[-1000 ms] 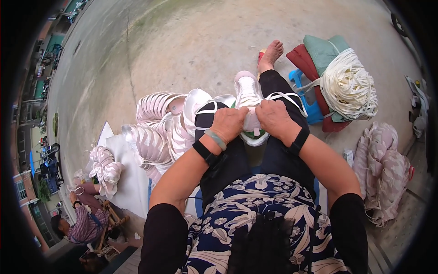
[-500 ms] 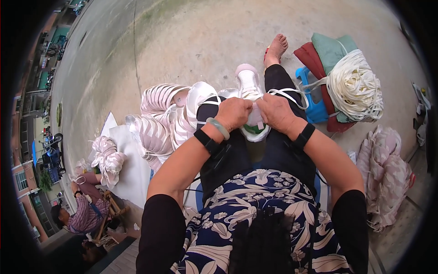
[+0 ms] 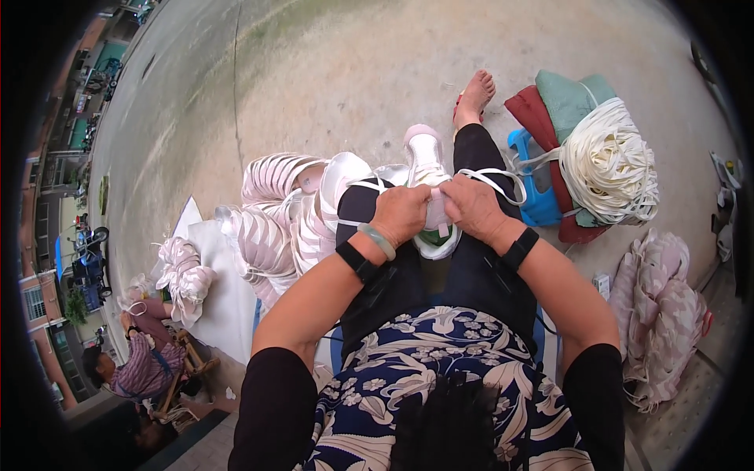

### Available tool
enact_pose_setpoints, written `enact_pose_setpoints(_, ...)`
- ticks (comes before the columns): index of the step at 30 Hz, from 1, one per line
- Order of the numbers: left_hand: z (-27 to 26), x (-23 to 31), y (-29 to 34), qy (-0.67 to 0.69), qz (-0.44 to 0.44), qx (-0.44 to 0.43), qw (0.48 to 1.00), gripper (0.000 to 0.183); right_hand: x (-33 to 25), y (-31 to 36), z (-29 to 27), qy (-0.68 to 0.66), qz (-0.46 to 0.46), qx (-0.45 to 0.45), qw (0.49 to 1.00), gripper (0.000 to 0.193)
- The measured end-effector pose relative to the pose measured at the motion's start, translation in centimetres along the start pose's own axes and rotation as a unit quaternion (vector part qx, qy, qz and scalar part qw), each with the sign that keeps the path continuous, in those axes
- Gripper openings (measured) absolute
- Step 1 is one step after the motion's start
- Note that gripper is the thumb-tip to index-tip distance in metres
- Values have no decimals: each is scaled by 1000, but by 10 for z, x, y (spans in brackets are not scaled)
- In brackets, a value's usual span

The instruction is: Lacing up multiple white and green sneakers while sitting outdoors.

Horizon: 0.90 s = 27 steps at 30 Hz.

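Observation:
A white and pale pink sneaker [image 3: 426, 153] rests between my thighs, its toe pointing away from me. My left hand [image 3: 402, 213] and my right hand [image 3: 474, 207] meet over its throat, both with fingers closed in a pinch. Between them shows the shoe's pink tongue [image 3: 434, 210], with some green inside the opening below. A white shoelace [image 3: 503, 174] loops out from my right hand over my right knee. More white lace lies by my left hand. What exactly the fingertips grip is partly hidden; it looks like the lace.
Stacked pink-and-white shoe uppers [image 3: 271, 228] lie left of my legs. On the right stand a blue stool [image 3: 538, 192], red and green cloth and a large bundle of white laces [image 3: 609, 161]. Another pink bundle [image 3: 660, 314] lies near right. A seated person [image 3: 145, 365] works far left.
The whole view has shifted a little, so things sit lower in it. My hands stay at the shoe's throat, and more of the pink tongue shows between them.

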<state>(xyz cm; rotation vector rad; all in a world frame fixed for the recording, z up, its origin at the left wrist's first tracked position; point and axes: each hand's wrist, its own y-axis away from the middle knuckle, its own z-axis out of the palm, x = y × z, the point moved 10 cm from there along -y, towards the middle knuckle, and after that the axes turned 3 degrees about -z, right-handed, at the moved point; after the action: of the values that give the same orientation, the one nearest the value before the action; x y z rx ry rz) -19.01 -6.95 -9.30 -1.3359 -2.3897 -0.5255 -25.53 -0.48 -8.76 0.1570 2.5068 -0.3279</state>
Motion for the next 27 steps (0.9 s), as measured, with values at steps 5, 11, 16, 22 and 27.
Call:
enact_pose_setpoints(5, -1, -17, 4, 96, -45, 43, 993, 9, 2, -3, -2, -26, 14, 7, 1000, 11)
enact_pose_setpoints(11, -2, -2, 3, 39, -25, 2, 999, 13, 0, 5, -9, -76, 30, 29, 996, 12)
enact_pose_setpoints(16, -1, 6, -1, -24, -21, 8, 999, 13, 2, 7, -5, -72, 32, 10, 997, 15)
enact_pose_setpoints(22, 6, 20, -3, -89, 10, -10, 996, 12, 13, 4, -1, -119, 74, -3, 990, 13)
enact_pose_setpoints(27, 2, 19, 1, -65, 12, -2, 998, 13, 14, 1, 3, -124, 86, -25, 988, 14)
